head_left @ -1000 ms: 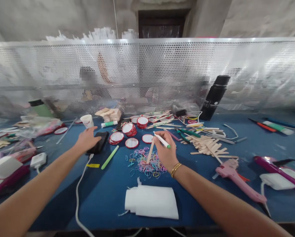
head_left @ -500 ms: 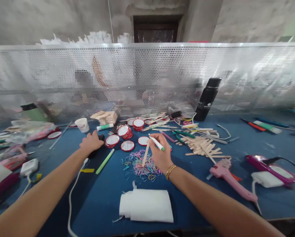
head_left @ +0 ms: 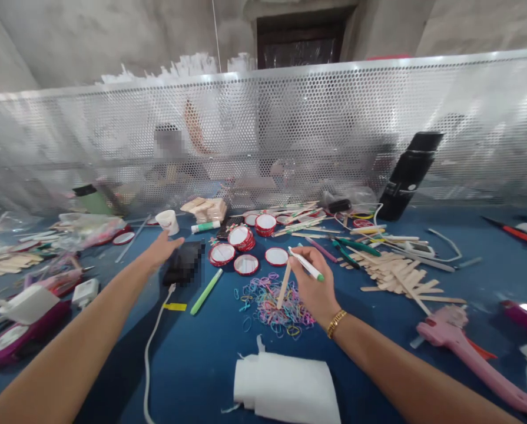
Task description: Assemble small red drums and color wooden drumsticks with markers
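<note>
White cloth (head_left: 287, 388) nearest on the blue worktop (head_left: 210, 359). Then rubber bands (head_left: 267, 309), heaped loose. Right hand (head_left: 316, 285) above them: fingers closed around a wooden stick (head_left: 284, 285) and a green-ended white marker (head_left: 306, 264). Stick looks unworked, no marking legible. Beyond, loose sticks (head_left: 391, 274) remain unsorted. Left hand (head_left: 161, 250) loosely open, nothing visibly gripped, by a black phone (head_left: 181, 265); contact unclear. Red-rimmed discs (head_left: 240, 237) partly stacked.
</note>
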Demonstrator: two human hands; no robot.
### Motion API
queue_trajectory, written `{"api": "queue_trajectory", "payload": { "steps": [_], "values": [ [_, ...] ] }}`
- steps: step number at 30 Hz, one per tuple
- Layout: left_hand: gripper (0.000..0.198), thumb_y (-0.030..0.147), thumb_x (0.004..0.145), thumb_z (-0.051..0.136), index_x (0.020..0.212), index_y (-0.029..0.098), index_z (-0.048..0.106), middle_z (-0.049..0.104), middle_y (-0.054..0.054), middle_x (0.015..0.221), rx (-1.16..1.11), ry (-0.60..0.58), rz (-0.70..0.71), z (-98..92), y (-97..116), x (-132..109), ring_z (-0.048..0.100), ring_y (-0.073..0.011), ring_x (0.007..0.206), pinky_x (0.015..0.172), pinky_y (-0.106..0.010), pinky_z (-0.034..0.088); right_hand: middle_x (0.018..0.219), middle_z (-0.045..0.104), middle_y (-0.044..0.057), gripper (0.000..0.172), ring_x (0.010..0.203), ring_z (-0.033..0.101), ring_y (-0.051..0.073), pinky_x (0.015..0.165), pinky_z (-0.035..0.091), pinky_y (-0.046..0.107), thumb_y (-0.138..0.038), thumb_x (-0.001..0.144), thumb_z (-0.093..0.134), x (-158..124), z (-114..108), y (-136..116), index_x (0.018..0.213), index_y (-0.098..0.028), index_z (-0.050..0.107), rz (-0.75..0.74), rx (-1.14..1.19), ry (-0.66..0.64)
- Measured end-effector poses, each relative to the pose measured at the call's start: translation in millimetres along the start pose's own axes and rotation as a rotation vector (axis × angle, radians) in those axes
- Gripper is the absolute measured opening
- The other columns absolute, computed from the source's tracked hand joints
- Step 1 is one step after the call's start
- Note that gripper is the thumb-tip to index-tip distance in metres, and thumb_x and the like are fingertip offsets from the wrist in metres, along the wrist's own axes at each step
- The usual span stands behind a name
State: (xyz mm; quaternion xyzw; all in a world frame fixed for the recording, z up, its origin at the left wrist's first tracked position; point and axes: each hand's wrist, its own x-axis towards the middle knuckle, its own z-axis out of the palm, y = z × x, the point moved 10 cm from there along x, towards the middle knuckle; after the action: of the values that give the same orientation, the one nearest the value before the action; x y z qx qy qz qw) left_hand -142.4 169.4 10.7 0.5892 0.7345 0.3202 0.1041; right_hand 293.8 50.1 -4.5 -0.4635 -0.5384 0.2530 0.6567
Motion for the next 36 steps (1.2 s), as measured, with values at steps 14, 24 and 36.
{"api": "queue_trajectory", "payload": {
  "steps": [14, 24, 36],
  "values": [
    [0.089, 0.053, 0.072, 0.071, 0.147, 0.018, 0.040, 0.063, -0.017, 0.133, -0.354, -0.135, -0.035, -13.4, -41, -18, 0.062, -0.0303, 0.119, 0.104, -0.047, 0.046, 0.086, 0.070, 0.007, 0.033, 0.076, 0.066, 0.022, 0.069, 0.052, 0.035, -0.050, 0.080, 0.068, -4, -8, 25, 0.096, -0.021, 0.065, 0.208, -0.111, 0.028],
    [0.113, 0.052, 0.068, 0.076, 0.157, 0.014, 0.018, 0.030, -0.023, 0.159, 0.140, -0.170, 0.051, 27.8, -1, -26, 0.034, -0.0391, 0.144, 0.116, -0.048, 0.032, 0.089, 0.071, 0.010, 0.032, 0.080, 0.069, 0.026, 0.073, 0.054, 0.042, -0.049, 0.082, 0.067, -1, -7, 18, 0.096, -0.020, 0.066, 0.190, -0.157, 0.033],
    [0.098, 0.040, 0.070, 0.064, 0.156, 0.019, 0.022, 0.039, -0.022, 0.152, 0.420, -0.198, -0.004, 51.4, 15, 2, 0.040, -0.0448, 0.137, 0.104, -0.052, 0.039, 0.088, 0.071, 0.009, 0.030, 0.079, 0.069, 0.026, 0.071, 0.054, 0.040, -0.048, 0.083, 0.066, 1, -6, 16, 0.096, -0.021, 0.065, 0.162, -0.148, 0.029]
  ]
}}
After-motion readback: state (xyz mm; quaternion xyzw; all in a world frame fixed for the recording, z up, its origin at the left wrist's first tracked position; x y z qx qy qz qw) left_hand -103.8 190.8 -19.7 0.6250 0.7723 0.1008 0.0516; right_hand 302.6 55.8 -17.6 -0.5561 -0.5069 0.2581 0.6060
